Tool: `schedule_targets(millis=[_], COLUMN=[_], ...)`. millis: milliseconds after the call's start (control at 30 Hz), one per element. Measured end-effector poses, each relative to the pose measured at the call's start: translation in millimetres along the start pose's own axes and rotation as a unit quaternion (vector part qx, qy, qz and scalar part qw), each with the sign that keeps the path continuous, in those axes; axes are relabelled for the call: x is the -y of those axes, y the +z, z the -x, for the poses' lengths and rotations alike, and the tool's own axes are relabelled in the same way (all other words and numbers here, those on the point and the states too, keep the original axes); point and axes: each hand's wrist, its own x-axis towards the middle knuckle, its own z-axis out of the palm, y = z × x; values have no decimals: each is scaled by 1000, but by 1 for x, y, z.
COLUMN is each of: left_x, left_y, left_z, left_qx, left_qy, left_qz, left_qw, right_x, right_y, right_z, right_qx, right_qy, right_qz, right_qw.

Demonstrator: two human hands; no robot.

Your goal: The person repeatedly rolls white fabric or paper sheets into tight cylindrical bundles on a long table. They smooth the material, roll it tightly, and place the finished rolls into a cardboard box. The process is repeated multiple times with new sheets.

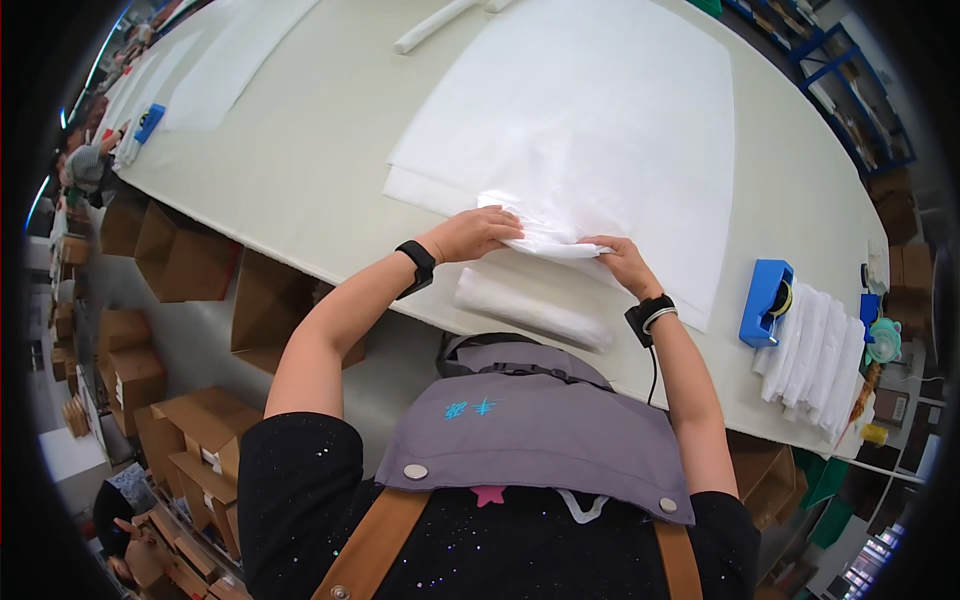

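Observation:
A translucent white plastic sheet (562, 222) is bunched into a narrow fold between my two hands near the table's front edge. My left hand (472, 234) has its fingers closed on the fold's left end. At the other end, my right hand (625, 266) pinches the fold, thumb and fingers together. Larger flat white sheets (610, 100) spread away from the fold toward the far side of the table. Closer to me, just below the fold, lies a rolled white plastic bundle (530, 306), touched by neither hand.
The pale table (300, 150) carries a blue tape dispenser (768, 303) and several folded white bundles (815, 350) at right. A second blue dispenser (149, 123) sits far left. White rolls (435, 25) lie at the back. Cardboard boxes (185, 250) stand below the left edge.

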Motion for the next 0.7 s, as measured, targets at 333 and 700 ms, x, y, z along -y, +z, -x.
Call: schedule_targets(millis=[333,700], left_x=[28,-53], left_y=[21,54], left_z=[-47,-99], left_qx=[-196,-37], left_qy=[-436,4], left_qz=[216,-189], left_qw=[851,981], right_x=[-7,-17], right_y=[-19,-21], right_z=[-16,-25], right_qx=[-41,-16], right_qy=[136,124], right_qz=[-87,-221], right_qw=[986,967])
